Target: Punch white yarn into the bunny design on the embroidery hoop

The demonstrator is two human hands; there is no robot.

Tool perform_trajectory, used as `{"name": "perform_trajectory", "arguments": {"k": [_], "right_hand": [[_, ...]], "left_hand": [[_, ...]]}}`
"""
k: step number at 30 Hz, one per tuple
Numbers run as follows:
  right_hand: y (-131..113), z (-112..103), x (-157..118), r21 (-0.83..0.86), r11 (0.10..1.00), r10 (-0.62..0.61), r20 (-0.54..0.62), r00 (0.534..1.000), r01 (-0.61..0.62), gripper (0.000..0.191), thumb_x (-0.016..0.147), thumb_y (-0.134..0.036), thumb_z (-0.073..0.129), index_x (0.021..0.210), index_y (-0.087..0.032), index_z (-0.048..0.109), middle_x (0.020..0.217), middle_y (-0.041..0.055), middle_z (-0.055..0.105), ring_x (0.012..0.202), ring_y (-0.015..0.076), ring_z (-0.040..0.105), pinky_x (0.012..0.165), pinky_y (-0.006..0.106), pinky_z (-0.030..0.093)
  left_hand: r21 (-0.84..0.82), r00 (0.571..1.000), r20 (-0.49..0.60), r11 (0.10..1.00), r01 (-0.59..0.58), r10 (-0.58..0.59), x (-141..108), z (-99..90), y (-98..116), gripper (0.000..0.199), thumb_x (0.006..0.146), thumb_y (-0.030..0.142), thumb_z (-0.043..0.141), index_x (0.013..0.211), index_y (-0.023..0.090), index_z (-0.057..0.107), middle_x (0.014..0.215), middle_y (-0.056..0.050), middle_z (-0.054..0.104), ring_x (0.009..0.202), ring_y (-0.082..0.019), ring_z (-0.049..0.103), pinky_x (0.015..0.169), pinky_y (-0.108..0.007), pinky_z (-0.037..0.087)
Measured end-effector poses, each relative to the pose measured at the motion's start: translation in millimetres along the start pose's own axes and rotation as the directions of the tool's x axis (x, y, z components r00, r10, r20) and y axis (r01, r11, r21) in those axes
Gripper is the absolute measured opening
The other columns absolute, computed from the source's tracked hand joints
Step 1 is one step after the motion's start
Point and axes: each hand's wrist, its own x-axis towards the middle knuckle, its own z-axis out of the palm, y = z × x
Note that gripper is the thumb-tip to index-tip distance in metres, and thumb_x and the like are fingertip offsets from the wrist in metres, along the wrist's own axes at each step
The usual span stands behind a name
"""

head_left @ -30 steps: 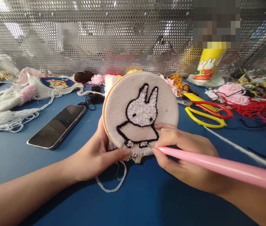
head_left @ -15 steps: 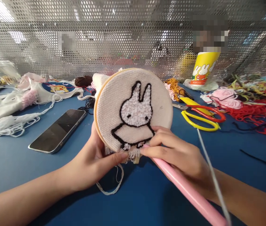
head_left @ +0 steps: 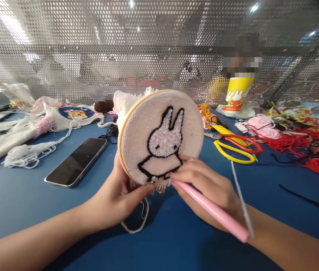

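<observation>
Hoop (head_left: 121,143) clasped at lower left by your left hand (head_left: 113,197); your right hand (head_left: 207,184), curled closed, pinches a pink punch needle (head_left: 213,210).

There are one left hand (head_left: 111,203), one right hand (head_left: 207,184), one hoop (head_left: 120,148), one stitched rabbit (head_left: 165,139), one pink tool (head_left: 210,209), one phone (head_left: 76,162), one pair of scissors (head_left: 234,160) and one yellow cup (head_left: 236,95).

One head-worn view faces forward and down across the blue table (head_left: 165,237), close to the hooped embroidery (head_left: 163,141).
</observation>
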Motion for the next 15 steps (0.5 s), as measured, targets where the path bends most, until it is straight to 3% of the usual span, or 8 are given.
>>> {"name": "perform_trajectory", "arguments": {"k": [3,7,15], "right_hand": [[0,-5,1,0.001,0.999,0.047,-0.034,0.998,-0.047,0.007,0.073,-0.009,0.053,0.076,-0.015,0.051,0.064,0.0028,0.057,0.068,0.0129,0.055,0.075,0.028,0.046],[-2,-13,0,0.031,0.981,0.193,0.007,0.981,-0.193,0.002,0.076,-0.016,0.049,0.076,-0.018,0.049,0.064,0.0017,0.058,0.062,0.012,0.057,0.061,0.022,0.048],[-5,-12,-5,0.205,0.929,0.32,-0.028,0.947,-0.308,0.009,0.073,-0.011,0.048,0.076,-0.019,0.046,0.063,-0.0025,0.052,0.056,0.0089,0.051,0.067,0.027,0.046]], "left_hand": [[-0.022,1.0,-0.003,1.0,-0.015,0.015,3,-0.6,0,0.076,0.068,0.015,0.06,0.127,0.027,0.013,0.123,-0.006,0.041,0.109,-0.025,0.045,0.081,-0.031,0.047],[-0.006,0.999,-0.015,0.999,-0.038,0.038,5,-0.2,0,0.077,0.069,0.014,0.058,0.128,0.028,0.012,0.124,-0.006,0.039,0.114,-0.025,0.039,0.087,-0.032,0.043],[0.008,0.999,-0.043,1.0,-0.017,0.017,5,-0.5,1,0.078,0.068,0.014,0.059,0.129,0.025,0.011,0.121,-0.008,0.041,0.116,-0.026,0.036,0.092,-0.037,0.038]]}}
